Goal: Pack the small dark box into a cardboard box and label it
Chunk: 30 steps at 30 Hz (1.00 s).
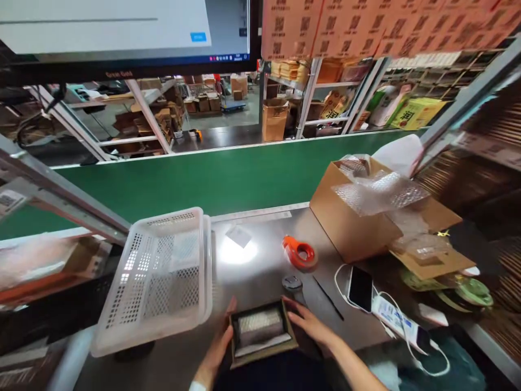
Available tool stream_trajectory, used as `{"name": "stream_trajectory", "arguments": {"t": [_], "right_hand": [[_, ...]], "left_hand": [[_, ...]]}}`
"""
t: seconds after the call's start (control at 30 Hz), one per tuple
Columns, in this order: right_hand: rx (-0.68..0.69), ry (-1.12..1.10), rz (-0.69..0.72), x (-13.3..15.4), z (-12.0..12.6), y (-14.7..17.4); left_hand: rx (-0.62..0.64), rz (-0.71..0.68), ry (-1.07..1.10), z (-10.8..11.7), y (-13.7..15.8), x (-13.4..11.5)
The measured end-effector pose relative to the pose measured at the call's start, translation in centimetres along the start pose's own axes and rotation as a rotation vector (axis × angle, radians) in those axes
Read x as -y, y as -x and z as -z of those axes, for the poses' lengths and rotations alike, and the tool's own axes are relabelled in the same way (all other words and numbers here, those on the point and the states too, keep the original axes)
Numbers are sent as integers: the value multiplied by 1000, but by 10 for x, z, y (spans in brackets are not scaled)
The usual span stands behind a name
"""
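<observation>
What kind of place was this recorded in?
Probably a packing station in a warehouse: an orange tape dispenser lies on the metal table, bubble wrap spills from a cardboard box, and a green conveyor-like strip runs behind.

Monitor (122,32) cut off above, boxed item (262,327) blurred

Monitor (122,38), upr L: bezel brand blurred, poss. "Great Gold". Yellow-green box (419,114), upr R: char. "润"; same on pkg. (336,104) to its L. Pink sheets (378,27), top R: QR codes, captions illeg.
</observation>
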State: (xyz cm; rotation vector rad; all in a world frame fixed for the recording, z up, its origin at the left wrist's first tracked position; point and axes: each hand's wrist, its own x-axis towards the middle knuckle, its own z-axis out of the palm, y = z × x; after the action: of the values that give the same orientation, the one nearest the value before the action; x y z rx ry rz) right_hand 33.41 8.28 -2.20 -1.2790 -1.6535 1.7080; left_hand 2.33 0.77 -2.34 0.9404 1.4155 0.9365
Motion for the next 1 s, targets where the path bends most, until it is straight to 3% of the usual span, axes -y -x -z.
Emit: {"name": "stream_trajectory", "arguments": {"t": [0.2, 0.37, 0.43, 0.53, 0.6, 0.67, 0.77, 0.87, 1.0], "right_hand": [[-100, 252, -43, -12, -24, -15], [-35, 343, -44, 8, -15, -27], [8, 362, 27, 13, -10, -29], [60, 436, 281, 6, -7, -27], [56, 517, 437, -1, -6, -22], [105, 629, 537, -2, -3, -15], [368, 771, 598, 20, 8, -7], [582, 795, 548, 57, 21, -2], [638, 772, 487, 74, 24, -1]], "left_hand": [[-85, 100, -21, -9, -22, 10], [-133, 113, -32, -13, -21, 10], [-156, 56, -104, -13, -16, 7], [-173, -135, -270, -8, -8, 8], [-123, -291, -418, 2, -3, 14], [12, -455, -601, 15, 4, 17], [235, -635, -901, 35, 16, 8], [270, -610, -1121, 47, 28, -19], [313, -479, -1046, 46, 32, -47]]}}
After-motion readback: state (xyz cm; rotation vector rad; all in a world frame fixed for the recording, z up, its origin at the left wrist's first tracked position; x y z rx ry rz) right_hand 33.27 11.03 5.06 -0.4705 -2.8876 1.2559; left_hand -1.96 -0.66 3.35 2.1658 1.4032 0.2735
